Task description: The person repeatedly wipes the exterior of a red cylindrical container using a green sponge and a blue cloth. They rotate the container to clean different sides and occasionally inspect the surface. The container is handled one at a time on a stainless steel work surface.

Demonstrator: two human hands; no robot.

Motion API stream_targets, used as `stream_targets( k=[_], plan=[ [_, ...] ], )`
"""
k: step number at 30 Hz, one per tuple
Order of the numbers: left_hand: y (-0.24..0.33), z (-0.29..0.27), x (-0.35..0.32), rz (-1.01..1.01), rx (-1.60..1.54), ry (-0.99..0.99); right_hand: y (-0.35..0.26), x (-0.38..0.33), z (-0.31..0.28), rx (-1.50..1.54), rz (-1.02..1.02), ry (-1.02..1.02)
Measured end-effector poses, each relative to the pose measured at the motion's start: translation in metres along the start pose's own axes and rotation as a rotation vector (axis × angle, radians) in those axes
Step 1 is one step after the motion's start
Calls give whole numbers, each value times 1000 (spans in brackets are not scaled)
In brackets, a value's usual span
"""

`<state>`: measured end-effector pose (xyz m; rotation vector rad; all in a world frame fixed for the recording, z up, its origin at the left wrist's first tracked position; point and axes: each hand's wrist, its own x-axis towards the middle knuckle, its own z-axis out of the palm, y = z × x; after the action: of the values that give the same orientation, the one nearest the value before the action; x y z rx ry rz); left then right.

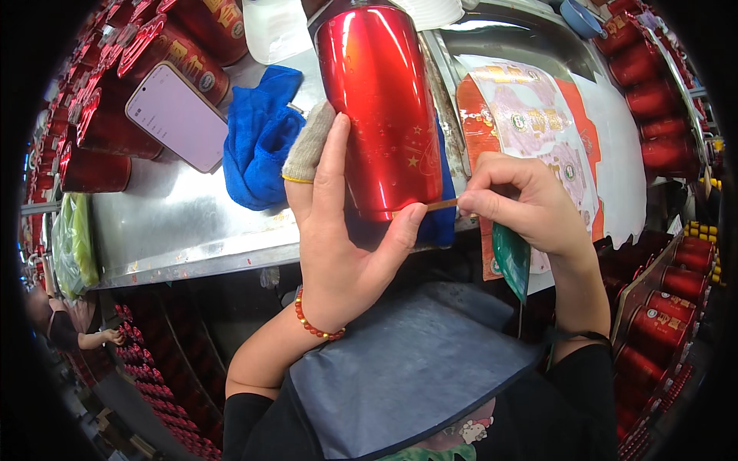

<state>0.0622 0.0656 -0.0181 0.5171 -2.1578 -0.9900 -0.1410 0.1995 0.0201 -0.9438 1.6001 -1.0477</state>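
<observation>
A shiny red metallic cylinder (377,100) with small gold stars lies in front of me on the bench. My left hand (338,250) steadies it, fingers along its left side and thumb at its near rim. A knitted cover with a yellow edge (309,146) sits on one finger. Between thumb and fingertips, my right hand (530,203) pinches a thin brown-gold strip (441,204), which stretches to the rim under my left thumb. Beneath the right palm hangs a flat green piece (511,257), apparently tucked in the curled fingers; its kind is unclear.
On the metal bench (177,238) are a blue cloth (257,146) and a phone (175,117). Printed sheets (565,146) lie at right, below a blue bowl (580,18). Red cans (661,334) crowd both sides. A plastic bag (74,246) and another person (73,326) are at left.
</observation>
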Motion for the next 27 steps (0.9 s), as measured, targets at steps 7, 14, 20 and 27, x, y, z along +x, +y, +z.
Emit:
stream_targets(
  k=[7, 14, 20, 27],
  plan=[
    [4, -8, 3, 58, 185, -77, 10, 10, -1, 10, 22, -11],
    [0, -2, 12, 158, 390, -53, 14, 14, 0, 36, 13, -42],
    [-16, -8, 3, 102, 244, -59, 12, 16, 4, 8, -10, -34],
    [-31, -12, -4, 95, 135, -120, 8, 12, 5, -74, -97, -48]
  ],
)
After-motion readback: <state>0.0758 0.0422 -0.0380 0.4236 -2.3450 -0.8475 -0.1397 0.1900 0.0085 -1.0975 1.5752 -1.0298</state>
